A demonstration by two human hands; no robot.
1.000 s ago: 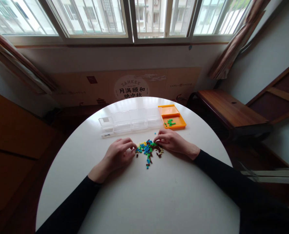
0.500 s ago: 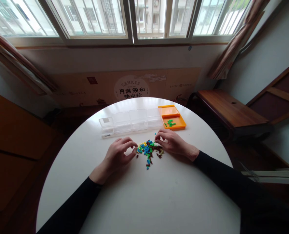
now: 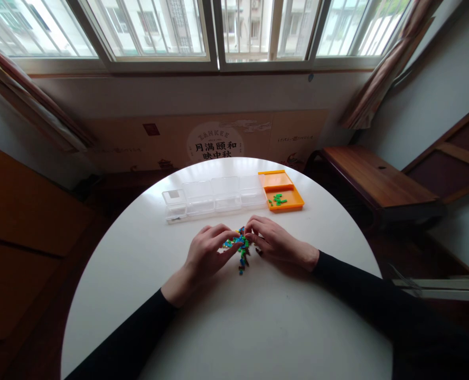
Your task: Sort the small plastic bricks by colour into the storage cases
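Small toy bricks in blue, green, yellow and brown lie in a loose pile [image 3: 244,252] on the white round table. Over the pile's left side reaches my left hand [image 3: 210,250], its thumb and forefinger apart with a gap between their tips. My right hand [image 3: 273,238] comes in from the other side, fingers bent and tips close together at the top of the pile. Whether a brick sits between those fingertips is hidden. Both hands cover parts of the pile. Several green bricks [image 3: 278,200] lie in the front part of an orange box [image 3: 297,197].
Behind the hands stands a row of clear plastic boxes [image 3: 213,203] with raised lids, touching the orange box. The white table [image 3: 234,327] has a rounded far edge. A wooden bench [image 3: 371,177] stands to the right, below a window [image 3: 254,31] and curtains.
My left hand has moved right, over the pile, and its fingertips are closer to my right hand. My right hand has shifted slightly left and toward me. The view has moved a little.
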